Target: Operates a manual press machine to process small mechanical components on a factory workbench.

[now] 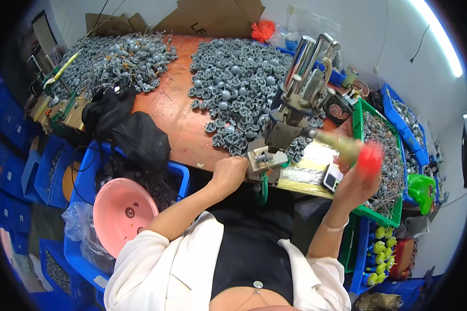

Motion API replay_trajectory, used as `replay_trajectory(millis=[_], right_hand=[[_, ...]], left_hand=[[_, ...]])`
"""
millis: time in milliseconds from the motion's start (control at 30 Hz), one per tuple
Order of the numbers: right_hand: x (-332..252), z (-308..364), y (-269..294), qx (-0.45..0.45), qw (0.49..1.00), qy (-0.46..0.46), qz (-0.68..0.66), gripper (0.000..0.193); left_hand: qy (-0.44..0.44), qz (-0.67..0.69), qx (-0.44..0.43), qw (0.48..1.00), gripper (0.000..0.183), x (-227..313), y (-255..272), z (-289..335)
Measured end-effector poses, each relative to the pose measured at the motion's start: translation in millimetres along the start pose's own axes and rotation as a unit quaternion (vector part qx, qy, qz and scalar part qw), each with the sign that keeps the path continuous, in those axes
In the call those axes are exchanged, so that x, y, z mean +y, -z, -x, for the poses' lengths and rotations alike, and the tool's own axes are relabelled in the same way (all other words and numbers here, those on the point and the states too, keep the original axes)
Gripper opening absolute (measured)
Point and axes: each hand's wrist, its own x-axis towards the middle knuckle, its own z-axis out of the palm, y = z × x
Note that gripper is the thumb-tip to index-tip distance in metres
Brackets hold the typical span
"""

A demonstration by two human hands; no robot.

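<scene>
- Head view looks down on a person seated at a reddish-brown surface (176, 114) with a small hand-lever press (296, 103) standing near its front edge.
- Left hand (229, 173) rests at the surface's front edge, just left of the press base (264, 158); its grip is curled together, and whether it pinches one of the small parts I cannot tell.
- Right hand (355, 184) is raised to the right of the press, its grip clamped on the red knob (371, 155) at the end of the press lever (332, 141), which is blurred.
- A wide heap of small grey round parts (238, 83) lies on the surface behind and to the left of the press, reaching up to its base.
- A second heap of grey parts with wires (114, 59) lies at the far left of the surface, well apart from both hands.
- A black bag (140, 140) lies at the surface's left front corner.
- A pink bowl (123, 212) sits in a blue crate (179, 173) beside the person's left arm.
- A green crate (359, 111) of wired parts stands just right of the right hand.
- A small white device (331, 179) lies on the surface beside the right hand.
</scene>
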Motion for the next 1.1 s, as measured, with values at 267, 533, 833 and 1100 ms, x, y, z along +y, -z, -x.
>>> replay_trajectory(millis=[267,533,833,1100], right_hand=[[70,71,16,-0.227,0.967,-0.03,0.107,0.003],[126,180,81,-0.375,0.89,-0.016,0.258,0.01],[165,209,78,-0.339,0.899,-0.037,0.276,0.036],[145,173,78,-0.361,0.886,-0.066,0.282,0.014]], left_hand=[[-0.033,0.61,-0.318,0.725,0.028,3,28,56],[-0.108,0.589,0.228,0.768,0.03,-141,183,-82],[0.125,0.164,0.356,0.911,0.045,-324,99,-219],[0.059,0.105,0.289,0.95,0.065,-282,22,-269]])
